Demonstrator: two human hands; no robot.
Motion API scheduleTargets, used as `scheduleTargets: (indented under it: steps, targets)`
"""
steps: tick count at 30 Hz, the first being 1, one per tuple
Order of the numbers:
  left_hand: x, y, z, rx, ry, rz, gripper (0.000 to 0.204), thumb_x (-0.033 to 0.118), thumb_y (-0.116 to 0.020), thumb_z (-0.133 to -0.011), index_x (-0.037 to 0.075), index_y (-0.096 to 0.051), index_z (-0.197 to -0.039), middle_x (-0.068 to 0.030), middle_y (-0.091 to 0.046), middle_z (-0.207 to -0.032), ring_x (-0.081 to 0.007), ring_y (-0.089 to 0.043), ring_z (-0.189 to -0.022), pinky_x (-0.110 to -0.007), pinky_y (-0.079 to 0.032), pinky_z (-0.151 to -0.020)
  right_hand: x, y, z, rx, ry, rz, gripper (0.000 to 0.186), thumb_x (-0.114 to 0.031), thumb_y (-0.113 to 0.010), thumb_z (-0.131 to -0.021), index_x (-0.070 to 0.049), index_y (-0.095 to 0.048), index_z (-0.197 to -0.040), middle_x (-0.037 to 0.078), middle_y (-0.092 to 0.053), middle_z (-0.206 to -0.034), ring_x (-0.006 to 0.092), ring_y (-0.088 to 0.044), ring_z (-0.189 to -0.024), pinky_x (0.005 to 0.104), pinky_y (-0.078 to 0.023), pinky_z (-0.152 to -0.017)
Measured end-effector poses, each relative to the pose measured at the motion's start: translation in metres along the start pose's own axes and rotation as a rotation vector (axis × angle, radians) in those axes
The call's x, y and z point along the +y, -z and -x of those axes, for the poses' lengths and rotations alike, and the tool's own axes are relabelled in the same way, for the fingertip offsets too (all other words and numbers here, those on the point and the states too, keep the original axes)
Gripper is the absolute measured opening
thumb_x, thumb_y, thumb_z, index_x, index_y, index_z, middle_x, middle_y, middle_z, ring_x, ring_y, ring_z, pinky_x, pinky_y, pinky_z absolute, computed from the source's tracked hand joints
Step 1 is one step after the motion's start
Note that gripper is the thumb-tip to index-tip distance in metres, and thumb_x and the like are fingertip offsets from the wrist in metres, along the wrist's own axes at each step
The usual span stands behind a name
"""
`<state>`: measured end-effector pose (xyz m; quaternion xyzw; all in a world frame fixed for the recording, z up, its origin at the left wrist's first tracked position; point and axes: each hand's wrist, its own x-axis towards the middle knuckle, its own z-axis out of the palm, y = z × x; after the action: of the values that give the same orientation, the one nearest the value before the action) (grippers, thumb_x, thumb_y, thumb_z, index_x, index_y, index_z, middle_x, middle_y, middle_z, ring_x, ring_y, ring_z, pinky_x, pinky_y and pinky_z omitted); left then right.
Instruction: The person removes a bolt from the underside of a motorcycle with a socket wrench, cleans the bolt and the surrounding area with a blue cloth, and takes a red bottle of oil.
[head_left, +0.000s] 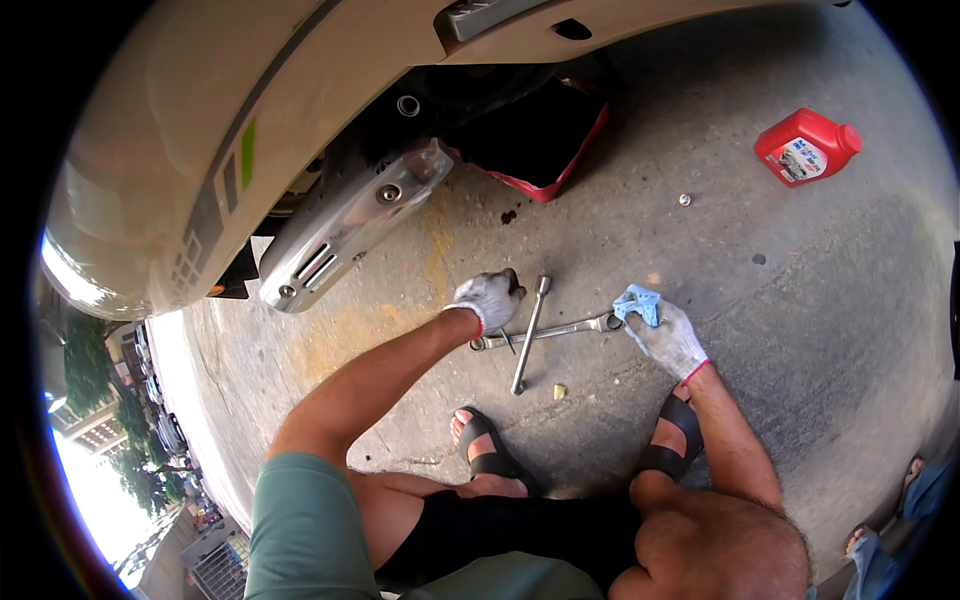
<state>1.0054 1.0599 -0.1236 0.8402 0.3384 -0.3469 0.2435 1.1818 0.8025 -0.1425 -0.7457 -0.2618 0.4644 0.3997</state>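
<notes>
My left hand (487,298), in a white knit glove with dark stains, is closed just left of the tools on the concrete. What it holds is hidden; a thin dark rod (507,341) shows below it. In my right hand (672,340), also gloved, a crumpled blue cloth (638,304) is gripped at the fingertips. Between both hands lies a long double-ended ring wrench (560,331). A straight metal socket wrench (529,345) crosses over it. The cloth is close to the wrench's right end.
A motor scooter (200,130) with a silver exhaust guard (350,225) stands at left. Beneath it sits a red-rimmed pan (545,190) of black liquid. A red oil bottle (808,148) lies far right, a small cap-like piece (685,200) nearer. Another person's feet (856,540) show lower right.
</notes>
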Motion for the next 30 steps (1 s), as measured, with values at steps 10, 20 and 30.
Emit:
scheduleTargets:
  steps: [10,20,30]
  targets:
    - [0.030,-0.036,0.002,-0.076,0.078,-0.028,0.051,0.045,-0.054,-0.091,0.001,-0.059,-0.117,-0.0271,-0.067,-0.111,-0.0427,-0.064,-0.106,-0.048,-0.050,-0.093,-0.013,0.004,0.002,0.013,-0.051,-0.031,0.033,-0.018,-0.066,-0.093,-0.004,-0.064,-0.123,0.008,-0.072,-0.112,0.0177,-0.067,-0.104,0.0321,-0.050,-0.094]
    - [0.050,-0.035,0.049,0.035,-0.255,0.004,0.029,0.030,-0.054,-0.092,0.002,-0.053,-0.102,-0.0243,-0.065,-0.087,-0.0418,-0.066,-0.083,-0.051,-0.052,-0.074,-0.032,0.016,0.008,0.022,-0.043,-0.054,0.034,-0.025,-0.063,-0.093,-0.005,-0.065,-0.120,0.016,-0.069,-0.116,0.0324,-0.064,-0.111,0.0391,-0.050,-0.094]
    - [0.086,-0.034,0.074,-0.066,-0.400,-0.020,0.026,0.025,-0.054,-0.090,0.001,-0.064,-0.093,-0.0250,-0.067,-0.085,-0.0419,-0.066,-0.080,-0.048,-0.054,-0.073,-0.043,-0.042,0.011,0.066,0.502,0.189,0.025,-0.025,-0.058,-0.095,-0.007,-0.067,-0.111,0.014,-0.071,-0.104,0.0354,-0.067,-0.094,0.0441,-0.054,-0.082]
